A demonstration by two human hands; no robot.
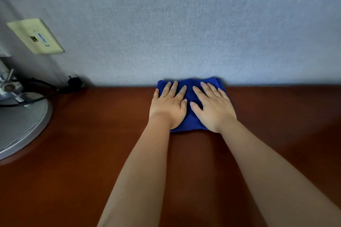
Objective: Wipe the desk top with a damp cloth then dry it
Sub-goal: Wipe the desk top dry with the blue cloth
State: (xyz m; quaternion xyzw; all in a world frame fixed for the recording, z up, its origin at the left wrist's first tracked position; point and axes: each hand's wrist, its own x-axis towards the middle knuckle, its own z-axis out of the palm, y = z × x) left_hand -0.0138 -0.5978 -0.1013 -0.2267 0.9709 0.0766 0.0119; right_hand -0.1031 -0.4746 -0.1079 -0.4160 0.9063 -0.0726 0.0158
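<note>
**Both hands flat on a blue cloth at the table's far edge**

A pale grey textured wall (184, 24) fills the far half of the view and meets the reddish-brown table (73, 153) along its far edge. The table top is glossy, with bare wood stretching left, right and near of the cloth. At the left, a round silver lamp base (20, 127) sits on the table, with a black cable (40, 86) running across it to a plug (74, 83) by the wall. The blue cloth (190, 121) is folded into a thick pad, its far side touching the wall at the table's far edge, right of centre. The left hand (168, 105) and right hand (212, 106) lie side by side on it, palms down, fingers straight and spread, pressing it. A cream wall plate (35, 36) at far left carries a small blue label, too blurred to read.
</note>
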